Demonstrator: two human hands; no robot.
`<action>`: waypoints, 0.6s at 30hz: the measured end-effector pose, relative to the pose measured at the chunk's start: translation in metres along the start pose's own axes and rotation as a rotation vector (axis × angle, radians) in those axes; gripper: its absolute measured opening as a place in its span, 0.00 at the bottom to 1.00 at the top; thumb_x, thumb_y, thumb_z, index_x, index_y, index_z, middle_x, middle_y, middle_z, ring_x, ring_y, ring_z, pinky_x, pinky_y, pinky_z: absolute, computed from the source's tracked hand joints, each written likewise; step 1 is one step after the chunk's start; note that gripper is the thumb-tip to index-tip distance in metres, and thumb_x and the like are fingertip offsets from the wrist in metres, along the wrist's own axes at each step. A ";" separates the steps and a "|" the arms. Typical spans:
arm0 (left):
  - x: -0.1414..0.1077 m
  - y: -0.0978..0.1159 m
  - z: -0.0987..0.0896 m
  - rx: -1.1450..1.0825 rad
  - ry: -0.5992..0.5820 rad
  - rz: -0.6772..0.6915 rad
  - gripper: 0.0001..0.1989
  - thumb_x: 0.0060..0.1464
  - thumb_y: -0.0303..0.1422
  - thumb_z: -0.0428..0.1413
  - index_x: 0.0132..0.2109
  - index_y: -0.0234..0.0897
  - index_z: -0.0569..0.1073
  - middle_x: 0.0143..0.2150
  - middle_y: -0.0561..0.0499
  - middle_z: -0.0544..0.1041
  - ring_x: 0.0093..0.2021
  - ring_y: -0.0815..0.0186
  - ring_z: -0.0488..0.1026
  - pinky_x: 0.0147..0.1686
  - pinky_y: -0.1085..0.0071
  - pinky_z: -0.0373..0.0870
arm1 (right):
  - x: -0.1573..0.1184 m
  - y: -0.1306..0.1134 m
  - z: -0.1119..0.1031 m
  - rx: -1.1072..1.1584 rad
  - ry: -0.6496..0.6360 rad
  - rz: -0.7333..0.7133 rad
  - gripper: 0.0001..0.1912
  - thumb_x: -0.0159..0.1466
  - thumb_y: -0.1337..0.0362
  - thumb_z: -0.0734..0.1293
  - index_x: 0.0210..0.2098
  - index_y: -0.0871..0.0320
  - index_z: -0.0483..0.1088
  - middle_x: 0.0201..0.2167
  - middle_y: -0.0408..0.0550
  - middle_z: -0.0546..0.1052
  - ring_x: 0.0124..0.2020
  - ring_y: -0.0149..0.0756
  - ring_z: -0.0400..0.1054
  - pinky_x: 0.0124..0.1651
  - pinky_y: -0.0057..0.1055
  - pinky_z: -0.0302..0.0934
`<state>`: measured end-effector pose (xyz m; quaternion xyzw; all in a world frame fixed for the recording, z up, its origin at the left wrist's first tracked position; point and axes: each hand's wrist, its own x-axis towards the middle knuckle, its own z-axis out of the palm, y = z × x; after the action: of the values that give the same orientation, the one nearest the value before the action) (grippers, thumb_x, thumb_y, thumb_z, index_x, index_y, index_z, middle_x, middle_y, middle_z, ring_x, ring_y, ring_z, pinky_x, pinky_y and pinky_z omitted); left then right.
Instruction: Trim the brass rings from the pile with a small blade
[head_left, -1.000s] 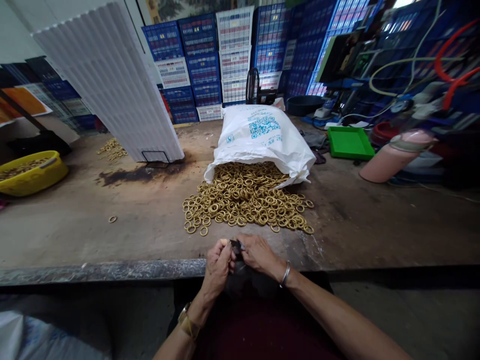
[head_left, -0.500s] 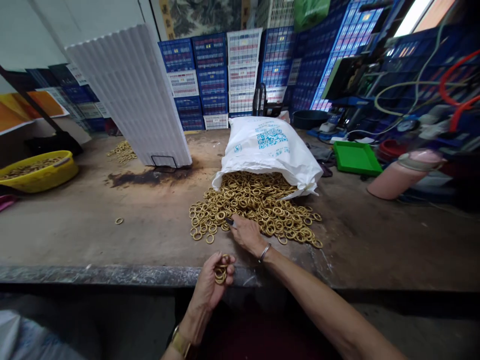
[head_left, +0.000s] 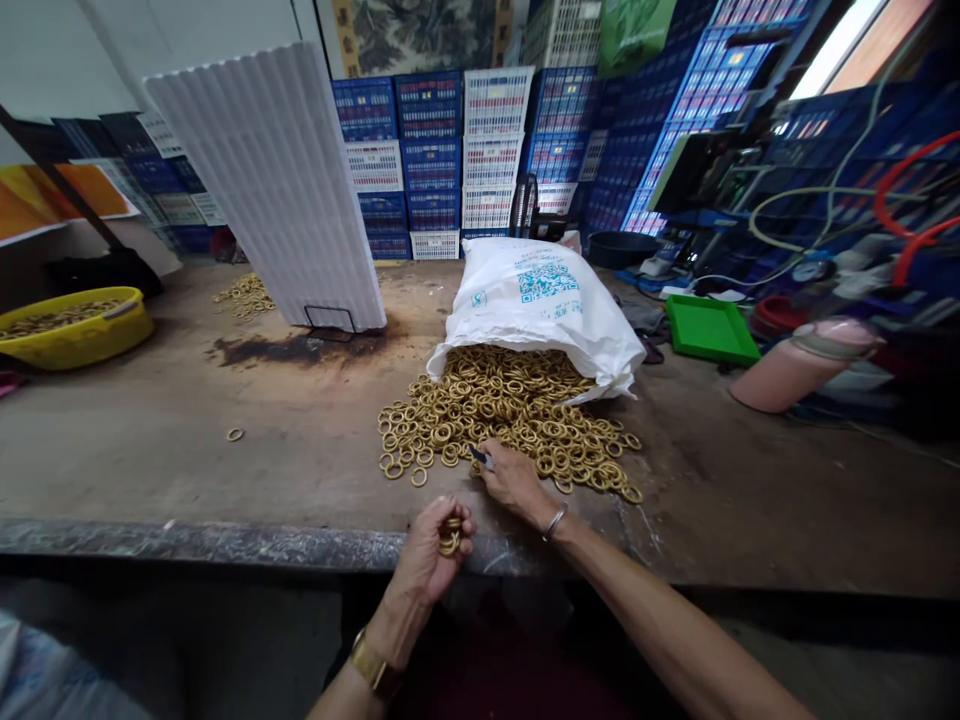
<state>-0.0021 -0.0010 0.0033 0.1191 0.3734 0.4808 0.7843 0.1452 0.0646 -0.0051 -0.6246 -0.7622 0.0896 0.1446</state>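
Observation:
Gold-coloured rings (head_left: 517,400) spill in a heap from the open mouth of a white sack (head_left: 525,290) onto the brown table. My left hand (head_left: 439,540), palm up at the table's front edge, has its fingers curled round several rings (head_left: 449,538). At the near side of the heap, my right hand (head_left: 514,480) is closed on a small dark-tipped tool (head_left: 481,458); whether its fingertips also touch a ring is too small to tell. One single ring (head_left: 235,434) lies apart on the left.
A tall white corrugated sheet (head_left: 277,190) stands in a wire holder at the left back. A yellow basin (head_left: 82,335) with rings is at far left. On the right are a green tray (head_left: 712,328) and a pink bottle (head_left: 799,370). Stacked crates (head_left: 427,150) line the back.
My right hand has moved slightly right and towards me along the heap's near edge. My left hand's fingers are curled more tightly round the rings. The view has shifted a little.

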 end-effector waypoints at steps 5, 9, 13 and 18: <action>0.001 -0.006 0.010 0.243 0.049 0.144 0.17 0.41 0.43 0.58 0.34 0.36 0.64 0.22 0.58 0.65 0.18 0.76 0.62 0.14 0.81 0.53 | -0.023 -0.001 -0.004 0.357 0.086 -0.067 0.06 0.59 0.63 0.57 0.33 0.57 0.62 0.24 0.42 0.68 0.24 0.30 0.60 0.29 0.24 0.50; 0.006 -0.013 0.013 0.379 0.032 0.174 0.17 0.43 0.44 0.57 0.33 0.35 0.65 0.20 0.59 0.63 0.16 0.77 0.59 0.13 0.82 0.51 | -0.040 -0.010 -0.012 0.575 0.074 -0.078 0.05 0.58 0.64 0.57 0.31 0.57 0.61 0.24 0.41 0.65 0.25 0.28 0.58 0.30 0.24 0.51; 0.008 -0.017 0.011 0.620 0.072 0.302 0.16 0.46 0.45 0.53 0.30 0.35 0.65 0.17 0.59 0.61 0.14 0.77 0.56 0.14 0.81 0.52 | -0.043 -0.012 -0.016 0.744 0.018 0.009 0.05 0.58 0.63 0.57 0.28 0.58 0.61 0.22 0.38 0.61 0.24 0.27 0.55 0.28 0.22 0.51; 0.002 -0.016 0.013 0.831 0.034 0.367 0.14 0.48 0.43 0.52 0.31 0.35 0.67 0.16 0.60 0.60 0.14 0.78 0.55 0.14 0.81 0.52 | -0.040 -0.008 -0.012 0.854 -0.057 0.068 0.09 0.57 0.61 0.58 0.24 0.59 0.61 0.19 0.37 0.58 0.22 0.26 0.52 0.25 0.22 0.48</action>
<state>0.0185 -0.0051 0.0027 0.4802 0.5202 0.4229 0.5656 0.1487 0.0228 0.0044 -0.5306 -0.6393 0.4192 0.3661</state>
